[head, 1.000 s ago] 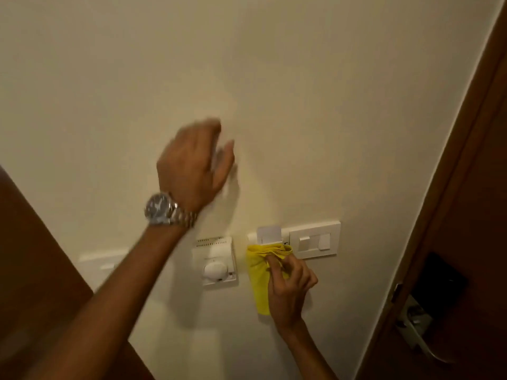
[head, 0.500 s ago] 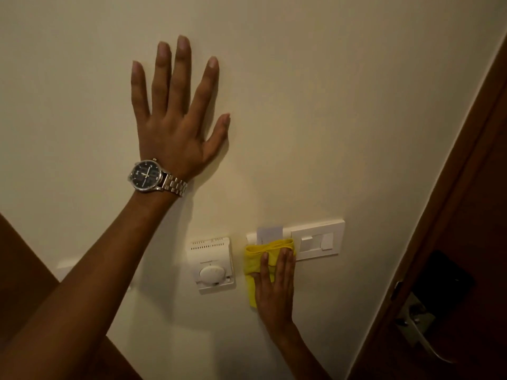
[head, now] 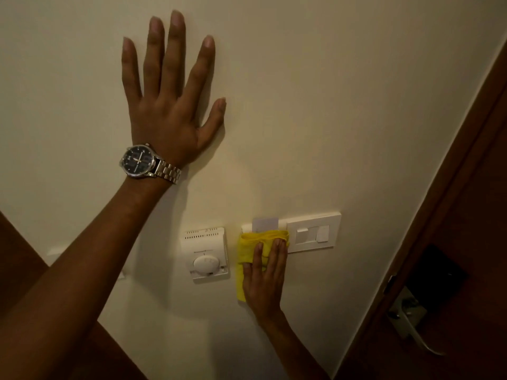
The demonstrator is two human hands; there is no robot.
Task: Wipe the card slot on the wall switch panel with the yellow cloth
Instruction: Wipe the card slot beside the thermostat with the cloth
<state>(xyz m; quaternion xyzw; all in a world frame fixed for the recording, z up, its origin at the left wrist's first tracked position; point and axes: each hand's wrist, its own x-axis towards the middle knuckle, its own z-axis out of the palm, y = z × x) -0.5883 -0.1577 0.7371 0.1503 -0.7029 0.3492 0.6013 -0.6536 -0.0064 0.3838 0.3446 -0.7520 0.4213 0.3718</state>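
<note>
A white switch panel [head: 312, 231] is mounted low on the cream wall. Its card slot sits at the left end, mostly hidden, with a pale key card [head: 264, 223] sticking up out of it. The folded yellow cloth [head: 248, 248] covers the slot. My right hand [head: 264, 275] lies flat on the cloth with straight fingers and presses it against the wall. My left hand [head: 167, 105], with a metal wristwatch [head: 142, 163], is spread flat on the bare wall well above and to the left, holding nothing.
A white thermostat with a round dial [head: 205, 255] is fixed to the wall just left of the cloth. A brown wooden door [head: 466, 242] with a dark lock plate and metal lever handle [head: 411, 322] stands at the right. Dark wood [head: 16, 256] shows at the lower left.
My left hand rose and spread flat against the wall. My right hand went from pinching the cloth at the slot to pressing it flat with straight fingers.
</note>
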